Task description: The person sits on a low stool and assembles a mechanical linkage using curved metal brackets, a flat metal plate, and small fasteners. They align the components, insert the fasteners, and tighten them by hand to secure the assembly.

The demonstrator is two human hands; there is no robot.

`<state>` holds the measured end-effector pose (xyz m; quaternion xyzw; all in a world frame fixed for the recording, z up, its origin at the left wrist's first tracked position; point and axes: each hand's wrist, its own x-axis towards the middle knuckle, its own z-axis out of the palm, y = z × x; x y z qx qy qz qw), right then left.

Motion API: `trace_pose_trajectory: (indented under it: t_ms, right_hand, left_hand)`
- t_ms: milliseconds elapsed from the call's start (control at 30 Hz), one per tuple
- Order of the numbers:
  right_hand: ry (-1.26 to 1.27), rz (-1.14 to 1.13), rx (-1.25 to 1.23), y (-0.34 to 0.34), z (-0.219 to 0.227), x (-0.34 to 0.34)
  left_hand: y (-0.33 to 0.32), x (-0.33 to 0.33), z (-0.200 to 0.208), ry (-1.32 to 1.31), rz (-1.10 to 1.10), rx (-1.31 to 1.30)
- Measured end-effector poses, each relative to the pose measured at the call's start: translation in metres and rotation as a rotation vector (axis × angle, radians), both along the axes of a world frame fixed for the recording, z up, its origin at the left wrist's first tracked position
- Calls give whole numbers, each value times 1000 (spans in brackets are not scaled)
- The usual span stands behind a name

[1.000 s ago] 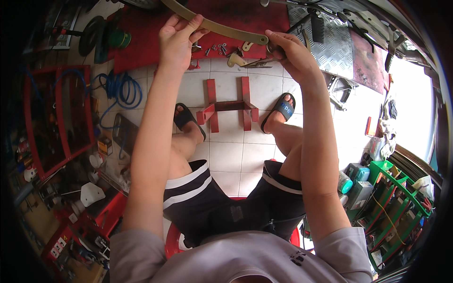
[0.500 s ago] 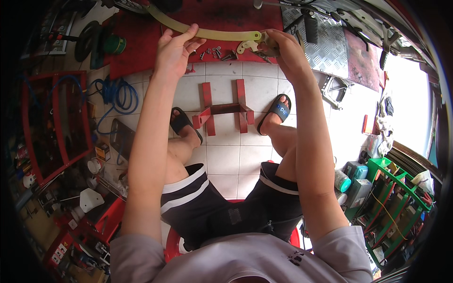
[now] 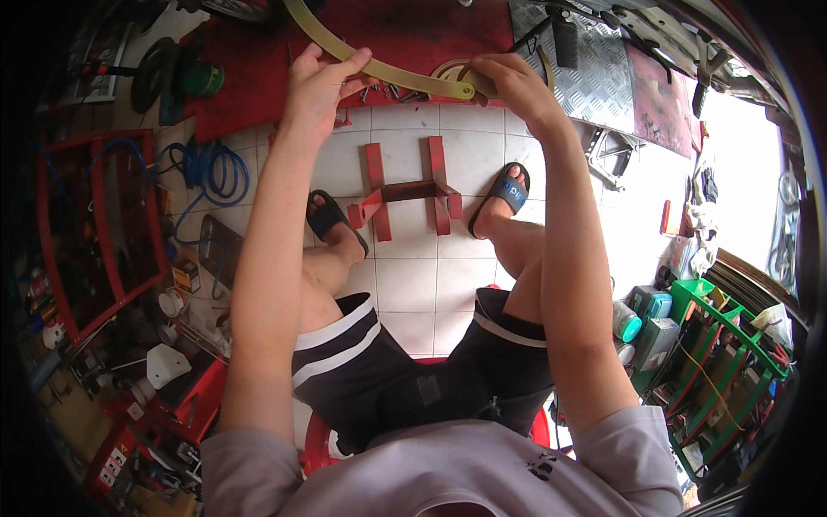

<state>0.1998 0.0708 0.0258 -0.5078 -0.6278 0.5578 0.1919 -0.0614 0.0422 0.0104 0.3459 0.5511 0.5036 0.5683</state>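
Note:
A long, pale yellow curved strip (image 3: 396,76) with a rounded, holed end stretches between my hands over the red work surface, its far end rising out at the top edge. My left hand (image 3: 323,77) pinches it near the middle, thumb on top and the other fingers partly spread beneath. At the holed end, my right hand (image 3: 510,86) is closed with its fingers bent. Its fingers hide most of what they grip there. A curved yellowish piece (image 3: 448,69) shows just beside those fingers, and I cannot tell whether it is joined to the strip.
Small bolts (image 3: 385,90) lie on the red work surface (image 3: 250,77) behind the strip. A red metal stand (image 3: 405,191) sits on the tiles between my feet. Coiled blue hose (image 3: 211,172) and a red frame (image 3: 103,233) are at left, a green rack (image 3: 715,345) at right.
The strip's holed end has dropped lower and slightly left, so the strip slants more. My right hand has tilted with it, and a curved yellowish piece shows beside its fingers.

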Motion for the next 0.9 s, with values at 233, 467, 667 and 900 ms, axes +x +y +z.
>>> trace_pose_trajectory:
  t_ms: [233,467,667,900]
  right_hand:
    - [-327,460,158,-4,13,3]
    - [-448,646,122,-8,-2,-6]
    - [-552,889,164,-8,-16,-16]
    - [-523,737,-87,-17,0,-19]
  left_hand:
    - [-5,3,0,126,-160,-101]
    - [-7,11,-2,273,-303,-144]
    - [-7,20,-1,433,-374,-169]
    - [-7,20,-7,424,-373,-153]
